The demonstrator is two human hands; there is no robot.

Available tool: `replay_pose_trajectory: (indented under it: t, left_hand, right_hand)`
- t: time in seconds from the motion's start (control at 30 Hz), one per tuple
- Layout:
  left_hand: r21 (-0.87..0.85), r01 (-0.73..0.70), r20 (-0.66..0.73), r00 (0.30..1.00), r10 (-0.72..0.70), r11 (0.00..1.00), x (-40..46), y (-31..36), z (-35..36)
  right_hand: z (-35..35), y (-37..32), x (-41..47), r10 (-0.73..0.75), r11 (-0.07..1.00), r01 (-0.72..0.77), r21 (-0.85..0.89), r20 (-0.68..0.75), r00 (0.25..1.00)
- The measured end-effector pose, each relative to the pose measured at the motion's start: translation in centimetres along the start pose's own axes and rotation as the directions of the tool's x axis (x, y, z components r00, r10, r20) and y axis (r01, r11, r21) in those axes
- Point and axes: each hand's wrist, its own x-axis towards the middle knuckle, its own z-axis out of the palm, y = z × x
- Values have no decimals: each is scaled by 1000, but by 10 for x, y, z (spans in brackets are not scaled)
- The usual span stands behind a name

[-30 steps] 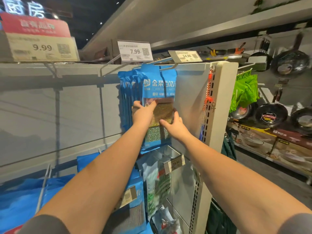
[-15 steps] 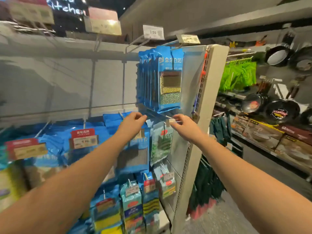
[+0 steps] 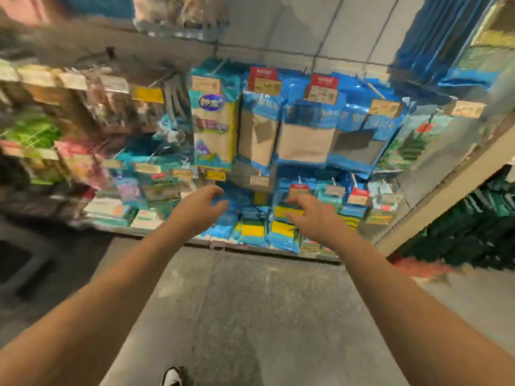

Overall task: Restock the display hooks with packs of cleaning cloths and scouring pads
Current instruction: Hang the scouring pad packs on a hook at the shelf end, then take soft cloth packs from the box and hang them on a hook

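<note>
The view is blurred by motion. Blue packs of cleaning cloths (image 3: 305,135) hang on hooks in the middle row of the display wall. Below them hang smaller packs of yellow and green scouring pads (image 3: 281,231). My left hand (image 3: 202,207) reaches out in front of the lower packs with loosely curled fingers and holds nothing. My right hand (image 3: 308,215) is stretched toward the same row, fingers spread, also with nothing in it. Neither hand clearly touches a pack.
A tall blue stack of packs (image 3: 434,43) hangs at the upper right beside the white end upright (image 3: 434,196). Green goods (image 3: 473,227) hang past it. Mixed packs (image 3: 83,151) fill the left side. Grey floor (image 3: 250,316) and a shoe (image 3: 171,377) lie below.
The view has swung down from the top hooks to the lower rows and floor. Both hands have left the top scouring pad pack and dropped to the bottom row.
</note>
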Motion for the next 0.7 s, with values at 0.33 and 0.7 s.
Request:
replay_pose_trajectory:
  t: [0.33,0.7]
  left_hand:
    - [331,228,-50,973,-224,916,-148,-274,-163]
    - [491,372,-45,914,-404,788,-251,-518,-350]
  right_hand:
    - [226,-241,14,-179,963,224,-150,267,947]
    - [397,-527,35,-320,843,473,-256,469,823]
